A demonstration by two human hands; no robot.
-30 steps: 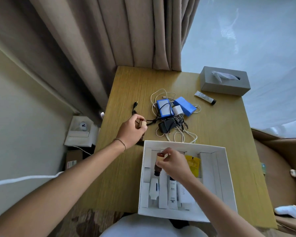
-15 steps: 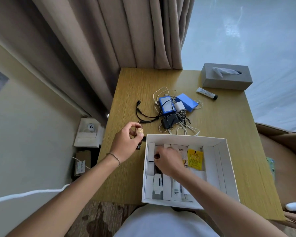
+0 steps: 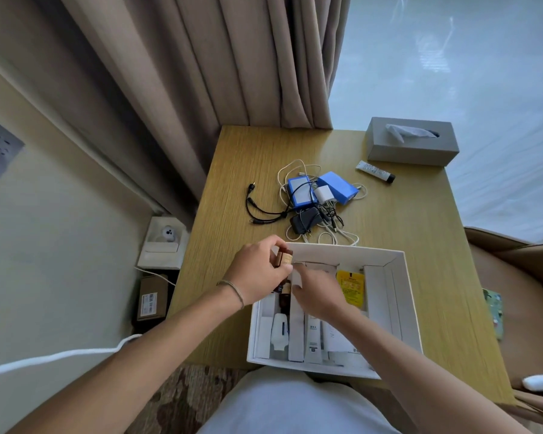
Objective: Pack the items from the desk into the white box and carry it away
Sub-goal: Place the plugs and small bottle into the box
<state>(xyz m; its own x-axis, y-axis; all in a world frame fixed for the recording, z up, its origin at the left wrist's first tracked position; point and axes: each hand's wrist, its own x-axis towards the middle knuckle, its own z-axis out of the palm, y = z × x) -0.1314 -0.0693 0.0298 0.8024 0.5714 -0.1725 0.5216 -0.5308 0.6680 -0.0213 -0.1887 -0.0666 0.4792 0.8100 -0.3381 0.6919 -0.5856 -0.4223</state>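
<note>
L hand [image 3: 257, 270] pinches small brown bottle [image 3: 284, 257] over white box [image 3: 398, 296] corner, prob. to slot it in; R hand [image 3: 318, 296] inside, grip unclear.

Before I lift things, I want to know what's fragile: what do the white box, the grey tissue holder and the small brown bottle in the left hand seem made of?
White box: matte cardboard, folded dividers, likely. Grey tissue holder: matte, hard-edged; material unclear. Small brown bottle, held by the left hand: possibly dark glass with a tan label; too blurred to confirm.
</note>
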